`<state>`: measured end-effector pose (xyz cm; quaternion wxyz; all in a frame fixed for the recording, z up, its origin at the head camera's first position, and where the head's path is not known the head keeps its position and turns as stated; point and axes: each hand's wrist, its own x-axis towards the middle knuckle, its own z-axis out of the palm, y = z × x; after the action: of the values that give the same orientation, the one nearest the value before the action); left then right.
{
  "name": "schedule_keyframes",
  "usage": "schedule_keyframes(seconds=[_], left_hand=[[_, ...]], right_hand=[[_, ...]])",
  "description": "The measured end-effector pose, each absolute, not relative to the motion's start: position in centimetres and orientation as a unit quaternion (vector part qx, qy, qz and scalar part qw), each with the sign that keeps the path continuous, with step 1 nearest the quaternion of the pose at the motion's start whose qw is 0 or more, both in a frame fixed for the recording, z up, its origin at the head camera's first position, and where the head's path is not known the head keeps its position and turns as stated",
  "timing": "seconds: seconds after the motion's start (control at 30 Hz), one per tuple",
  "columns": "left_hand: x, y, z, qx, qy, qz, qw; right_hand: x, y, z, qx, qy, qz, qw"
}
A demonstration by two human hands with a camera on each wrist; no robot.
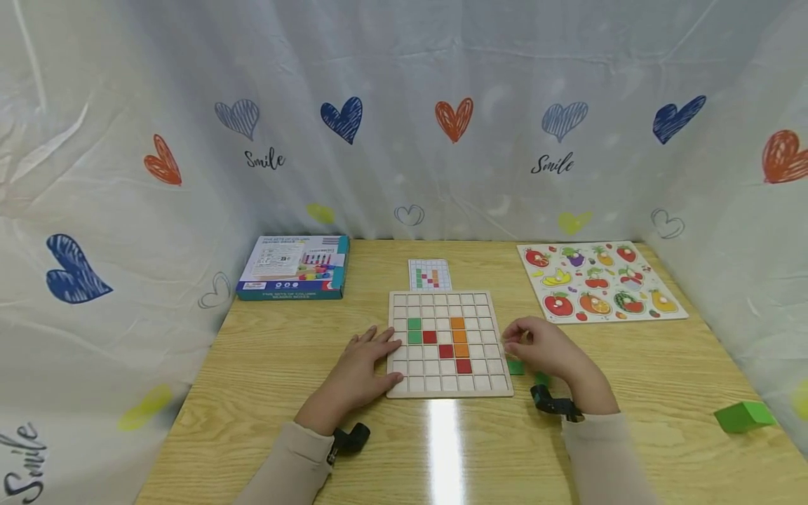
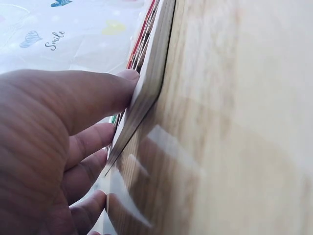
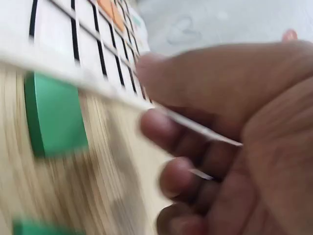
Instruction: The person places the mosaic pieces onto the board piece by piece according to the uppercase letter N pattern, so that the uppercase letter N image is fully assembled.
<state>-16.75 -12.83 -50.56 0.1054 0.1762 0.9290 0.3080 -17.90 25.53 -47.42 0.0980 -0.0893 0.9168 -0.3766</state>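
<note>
A wooden grid board [image 1: 416,384] lies flat in the middle of the table. Two green tiles [image 1: 414,330], three red tiles [image 1: 446,351] and three orange tiles [image 1: 459,337] sit in its squares. My left hand [image 1: 360,372] rests on the board's left edge, fingers spread and thumb on the rim. My right hand [image 1: 548,347] hovers by the right edge, fingers loosely bent. In the right wrist view a gap shows between thumb and forefinger, with nothing held there. Below that hand, a loose green tile [image 3: 58,115] lies against the board and another green tile [image 3: 44,228] lies nearer me.
Behind the board lies a small card [image 1: 431,275] printed with a coloured grid pattern. A boxed toy [image 1: 292,268] sits at the back left, a fruit puzzle board [image 1: 600,282] at the back right. Near the right table edge stands a green block [image 1: 745,416].
</note>
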Motion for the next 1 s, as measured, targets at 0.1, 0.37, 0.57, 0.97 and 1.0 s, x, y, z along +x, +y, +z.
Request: schedule_keyframes(seconds=[0.1,0.37,0.57,0.97,1.0], left_hand=[[-16.7,-12.8,-50.5,0.175,0.929,0.308,0.107],[-16.6,-12.9,-50.2,0.176,0.928,0.311,0.105],[-16.6,-13.0,-50.4,0.179,0.927,0.311,0.105],[-16.7,-12.9,-50.4,0.176,0.929,0.309,0.105],[-16.7,-12.9,-50.4,0.176,0.929,0.309,0.105]], right_hand=[[-16.8,26.9,-47.7,-0.099,0.911,-0.376,0.138],[-15.6,27.4,-48.7,-0.138,0.906,-0.376,0.133],[-15.6,27.2,-48.9,-0.129,0.914,-0.365,0.119],[-15.8,26.7,-48.9,-0.031,0.933,-0.352,0.069],[-15.8,26.5,-48.9,-0.025,0.933,-0.352,0.063]])
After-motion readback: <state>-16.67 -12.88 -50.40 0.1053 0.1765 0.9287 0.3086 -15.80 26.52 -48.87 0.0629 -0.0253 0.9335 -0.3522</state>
